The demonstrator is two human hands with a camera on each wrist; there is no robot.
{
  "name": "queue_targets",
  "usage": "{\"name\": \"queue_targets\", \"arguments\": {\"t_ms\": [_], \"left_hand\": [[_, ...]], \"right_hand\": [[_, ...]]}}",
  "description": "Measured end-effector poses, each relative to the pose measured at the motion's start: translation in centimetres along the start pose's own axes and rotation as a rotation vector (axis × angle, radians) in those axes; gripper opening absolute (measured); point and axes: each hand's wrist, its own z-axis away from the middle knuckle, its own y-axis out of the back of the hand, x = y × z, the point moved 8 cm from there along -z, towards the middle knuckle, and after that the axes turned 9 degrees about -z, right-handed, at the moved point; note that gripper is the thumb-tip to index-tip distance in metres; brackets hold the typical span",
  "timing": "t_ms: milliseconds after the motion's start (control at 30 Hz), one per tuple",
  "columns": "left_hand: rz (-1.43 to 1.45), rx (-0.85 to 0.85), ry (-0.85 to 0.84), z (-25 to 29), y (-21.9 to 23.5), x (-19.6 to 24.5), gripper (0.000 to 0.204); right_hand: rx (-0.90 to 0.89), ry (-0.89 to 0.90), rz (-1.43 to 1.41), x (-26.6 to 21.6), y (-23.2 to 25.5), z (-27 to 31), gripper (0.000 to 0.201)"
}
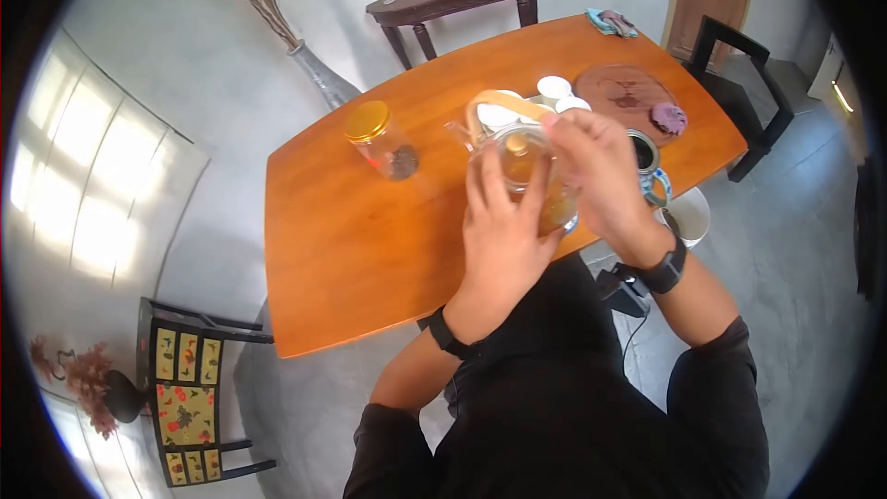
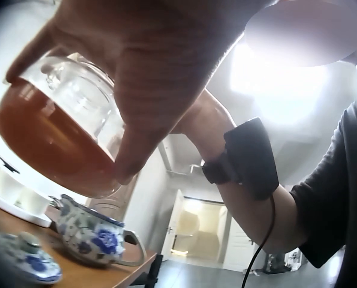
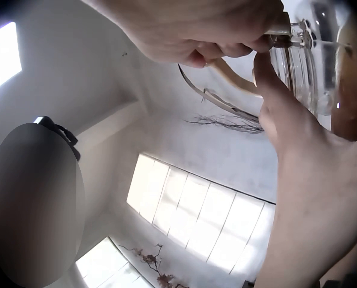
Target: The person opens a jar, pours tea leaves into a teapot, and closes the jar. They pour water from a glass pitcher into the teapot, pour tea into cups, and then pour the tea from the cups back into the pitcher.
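A clear glass teapot [image 1: 560, 207] with amber liquid in it is held up over the near side of the table, close to my body. My left hand [image 1: 506, 238] spans its upper part from above, thumb and fingers spread on either side of the glass and curved round it. The pale looped handle [image 1: 504, 100] of the teapot is gripped at its right end by my right hand [image 1: 602, 176]. A glass lid with a wooden knob [image 1: 516, 142] shows between the hands. Beneath, in the left wrist view, stands a blue-flowered porcelain teapot [image 2: 97, 235], its lid [image 2: 29, 261] lying beside it.
White cups [image 1: 554, 88] stand behind the glass teapot. A round wooden board [image 1: 610, 81] with a purple object [image 1: 669, 118] lies to the right. A yellow-lidded jar [image 1: 370, 120] stands at left. On the floor, a white bucket [image 1: 695, 214] is by the table's right edge.
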Motion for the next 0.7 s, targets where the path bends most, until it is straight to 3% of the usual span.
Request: {"name": "queue_targets", "arguments": {"t_ms": [200,433,700], "left_hand": [[0.124,-0.023,-0.122,-2.7,-2.5,7.6,0.096],[0.266,-0.003,-0.207,-3.3,-6.3,14.3,0.098],[0.343,0.035,-0.189,-3.3,-7.7,16.8,0.096]], "right_hand": [[0.218,0.100,0.042,-5.9,7.5,2.3,0.021],[0.271,0.103,0.110,-9.2,15.4,5.0,0.026],[0.273,0.089,0.178,-10.7,17.9,6.1,0.028]]}}
